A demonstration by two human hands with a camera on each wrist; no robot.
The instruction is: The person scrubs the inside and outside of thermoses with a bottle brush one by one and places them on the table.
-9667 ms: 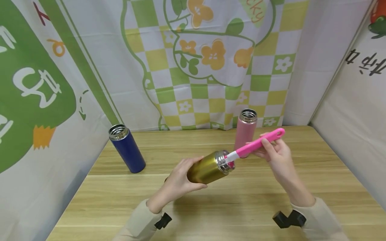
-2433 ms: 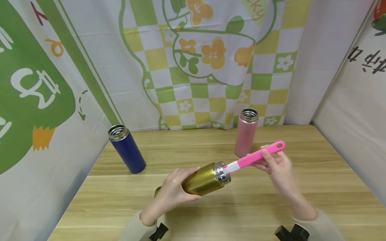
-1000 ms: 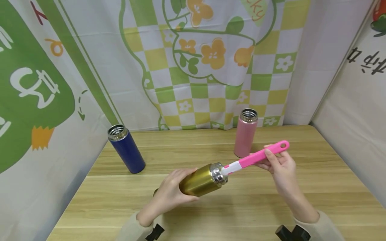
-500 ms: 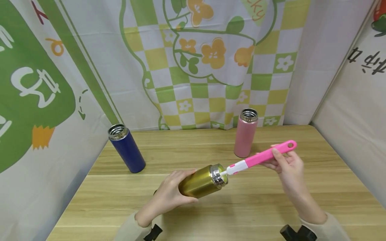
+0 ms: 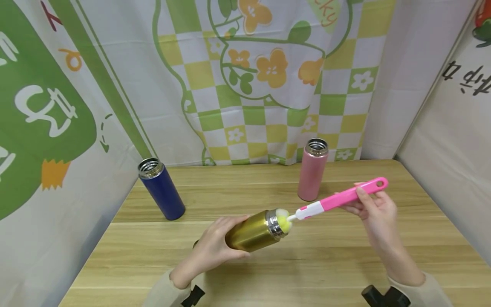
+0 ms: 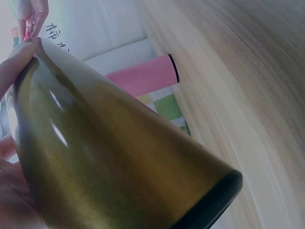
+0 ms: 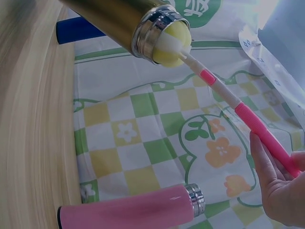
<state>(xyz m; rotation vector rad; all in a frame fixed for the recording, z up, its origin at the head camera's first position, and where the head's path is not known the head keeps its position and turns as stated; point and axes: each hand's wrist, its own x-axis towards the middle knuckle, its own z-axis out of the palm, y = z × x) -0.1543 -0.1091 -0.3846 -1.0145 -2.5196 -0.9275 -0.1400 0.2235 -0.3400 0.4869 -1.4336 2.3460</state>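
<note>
My left hand [image 5: 215, 245] grips a gold thermos bottle [image 5: 249, 233] by its body, tilted with its steel mouth toward the right. In the left wrist view the gold bottle [image 6: 109, 143] fills much of the picture, its dark base above the table. Between fingers and thumb, my right hand [image 5: 377, 215] pinches the pink handle of a bottle brush [image 5: 341, 198] with a white neck. The brush's yellow and white sponge head [image 7: 175, 44] bulges partly out of the bottle's mouth; the rest of it is hidden inside.
A blue thermos bottle [image 5: 163, 192] stands lidless at the left of the wooden table [image 5: 153, 264]. Behind my right hand a pink thermos bottle [image 5: 312, 172], also lidless, stands upright. A patterned curtain [image 5: 257, 123] hangs along the table's back edge.
My right hand has drawn the brush rightward, so its sponge head now shows at the mouth. Earlier only the white neck was visible there. The gold bottle has shifted slightly left.
</note>
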